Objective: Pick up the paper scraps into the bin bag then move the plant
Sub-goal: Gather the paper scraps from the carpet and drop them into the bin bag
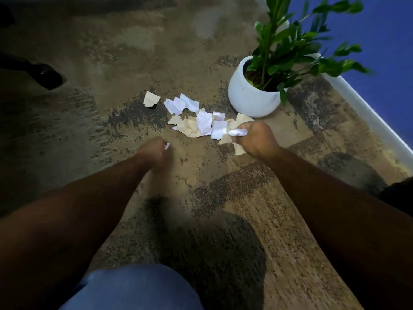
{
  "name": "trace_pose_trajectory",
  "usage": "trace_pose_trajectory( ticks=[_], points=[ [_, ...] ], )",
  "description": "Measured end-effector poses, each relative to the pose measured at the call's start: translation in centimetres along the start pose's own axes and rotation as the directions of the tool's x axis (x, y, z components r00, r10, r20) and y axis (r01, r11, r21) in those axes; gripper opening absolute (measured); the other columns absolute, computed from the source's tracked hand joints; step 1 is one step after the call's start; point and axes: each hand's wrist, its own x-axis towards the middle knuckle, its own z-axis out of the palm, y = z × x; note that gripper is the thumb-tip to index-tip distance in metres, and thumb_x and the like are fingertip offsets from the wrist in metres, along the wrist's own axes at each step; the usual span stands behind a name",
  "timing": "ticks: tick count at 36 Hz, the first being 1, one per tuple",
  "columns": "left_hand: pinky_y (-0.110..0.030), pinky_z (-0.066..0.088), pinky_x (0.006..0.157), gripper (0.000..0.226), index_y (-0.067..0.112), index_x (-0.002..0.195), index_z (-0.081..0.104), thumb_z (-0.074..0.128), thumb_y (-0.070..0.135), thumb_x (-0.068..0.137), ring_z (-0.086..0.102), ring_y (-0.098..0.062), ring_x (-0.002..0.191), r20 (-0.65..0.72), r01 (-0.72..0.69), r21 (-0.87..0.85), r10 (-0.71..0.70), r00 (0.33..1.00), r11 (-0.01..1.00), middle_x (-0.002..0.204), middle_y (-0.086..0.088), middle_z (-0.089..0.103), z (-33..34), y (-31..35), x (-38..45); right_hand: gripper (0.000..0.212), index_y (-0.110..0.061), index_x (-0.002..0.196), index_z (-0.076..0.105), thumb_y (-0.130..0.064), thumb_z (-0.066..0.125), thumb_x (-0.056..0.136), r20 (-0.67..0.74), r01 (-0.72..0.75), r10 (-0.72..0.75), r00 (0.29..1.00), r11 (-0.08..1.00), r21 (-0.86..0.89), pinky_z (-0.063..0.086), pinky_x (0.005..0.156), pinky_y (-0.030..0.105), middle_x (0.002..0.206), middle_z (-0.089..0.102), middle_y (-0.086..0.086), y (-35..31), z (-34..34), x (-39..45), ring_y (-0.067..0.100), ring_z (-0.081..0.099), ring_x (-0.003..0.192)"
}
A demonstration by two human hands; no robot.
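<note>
On mottled carpet (111, 63): torn paper scraps (196, 118); right hand (257, 139) clutching crumpled bits.

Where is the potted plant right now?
In the head view the potted plant stands on the carpet at upper right, beside the blue wall, just beyond the paper scraps and the right hand.

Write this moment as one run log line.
right hand: grips paper scraps | left hand: pinches scrap | plant: unmoved

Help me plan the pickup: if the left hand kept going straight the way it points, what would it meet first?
Probably the tan scraps at the near edge of the pile, just ahead of the left hand; depth is unclear.
</note>
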Motion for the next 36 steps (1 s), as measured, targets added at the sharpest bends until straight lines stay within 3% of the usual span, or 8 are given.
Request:
trace_pose_trajectory(
  ticks=[4, 8, 15, 20, 22, 26, 31, 36],
  points=[
    [-0.031, 0.044, 0.082, 0.027, -0.001, 0.115, 0.056, 0.051, 0.022, 0.099, 0.059, -0.032, 0.109, 0.026, -0.211, -0.006, 0.211, 0.977, 0.978, 0.111, -0.015, 0.06, -0.8, 4.8, -0.4, 0.023, -0.005, 0.094, 0.076, -0.023, 0.077, 0.08, -0.033, -0.022, 0.022, 0.999, 1.0, 0.016, 0.044, 0.066, 0.024, 0.088, 0.073, 0.011, 0.5, -1.9, -0.2, 0.025, 0.066, 0.08],
    [-0.03, 0.039, 0.076, 0.018, 0.001, 0.107, 0.054, 0.059, 0.009, 0.091, 0.057, -0.021, 0.084, 0.014, -0.452, -0.027, 0.453, 0.891, 0.891, 0.096, -0.01, 0.062, -2.0, 11.1, -1.7, 0.029, 0.008, 0.084, 0.072, -0.02, 0.077, 0.08, -0.119, -0.015, 0.013, 0.993, 1.0, -0.022, 0.033, 0.042, 0.008, 0.078, 0.066, 0.024, 1.5, -4.8, -0.7, 0.032, 0.063, 0.069],
    [-0.023, 0.044, 0.068, 0.014, 0.009, 0.101, 0.066, 0.057, 0.011, 0.09, 0.062, -0.018, 0.082, -0.036, -0.607, -0.14, 0.608, 0.793, 0.783, 0.092, 0.001, 0.066, -3.4, 23.7, -4.1, 0.013, -0.002, 0.092, 0.078, -0.011, 0.072, 0.084, -0.152, 0.018, -0.031, 0.988, 0.996, -0.088, 0.033, 0.048, -0.001, 0.087, 0.075, 0.014, 3.6, -11.8, -2.5, 0.0, 0.058, 0.058],
    [-0.029, 0.05, 0.072, 0.016, 0.007, 0.095, 0.074, 0.06, 0.013, 0.087, 0.067, -0.022, 0.082, -0.11, -0.683, -0.1, 0.674, 0.731, 0.724, 0.092, -0.011, 0.073, -3.5, 32.0, -7.0, 0.016, -0.005, 0.093, 0.078, -0.014, 0.069, 0.084, -0.248, -0.025, -0.012, 0.969, 0.989, -0.145, 0.046, 0.068, 0.016, 0.093, 0.075, 0.015, 5.8, -16.9, -4.7, 0.021, 0.069, 0.085],
    [-0.035, 0.045, 0.078, 0.023, 0.001, 0.106, 0.071, 0.056, 0.011, 0.092, 0.067, -0.027, 0.094, -0.03, -0.746, 0.132, 0.755, 0.656, 0.653, 0.1, -0.018, 0.07, -2.9, 35.3, -8.1, 0.014, -0.005, 0.088, 0.077, -0.011, 0.065, 0.084, -0.293, -0.051, -0.006, 0.956, 0.981, -0.188, 0.051, 0.069, 0.029, 0.088, 0.074, 0.015, 7.2, -19.0, -5.7, 0.025, 0.069, 0.086],
    [-0.03, 0.041, 0.058, 0.027, 0.003, 0.099, 0.069, 0.05, 0.023, 0.098, 0.064, -0.029, 0.084, 0.006, -0.676, -0.169, 0.686, 0.727, 0.718, 0.096, -0.017, 0.069, -1.4, 42.2, -11.5, 0.01, -0.005, 0.079, 0.074, -0.009, 0.065, 0.08, -0.388, -0.073, -0.046, 0.921, 0.956, -0.285, 0.045, 0.062, 0.029, 0.076, 0.07, 0.013, 10.0, -23.6, -8.3, 0.029, 0.068, 0.079],
    [-0.029, 0.043, 0.069, 0.032, -0.003, 0.114, 0.063, 0.051, 0.018, 0.093, 0.066, -0.038, 0.104, 0.079, -0.525, -0.487, 0.634, 0.769, 0.698, 0.113, -0.024, 0.067, 1.1, 49.3, -15.9, 0.009, -0.01, 0.086, 0.072, -0.01, 0.064, 0.085, -0.464, -0.224, 0.082, 0.882, 0.939, -0.26, 0.037, 0.059, 0.023, 0.075, 0.062, 0.008, 14.4, -29.4, -12.0, 0.024, 0.06, 0.076],
    [-0.021, 0.037, 0.053, 0.033, 0.002, 0.098, 0.067, 0.067, 0.03, 0.08, 0.066, -0.027, 0.076, 0.189, -0.467, -0.553, 0.649, 0.737, 0.69, 0.077, -0.005, 0.065, 4.1, 53.9, -20.2, 0.014, -0.005, 0.066, 0.06, 0.003, 0.07, 0.07, -0.413, -0.378, 0.247, 0.877, 0.885, -0.272, 0.036, 0.059, 0.027, 0.069, 0.058, 0.014, 18.4, -32.7, -16.7, 0.025, 0.057, 0.072]
  ],
)
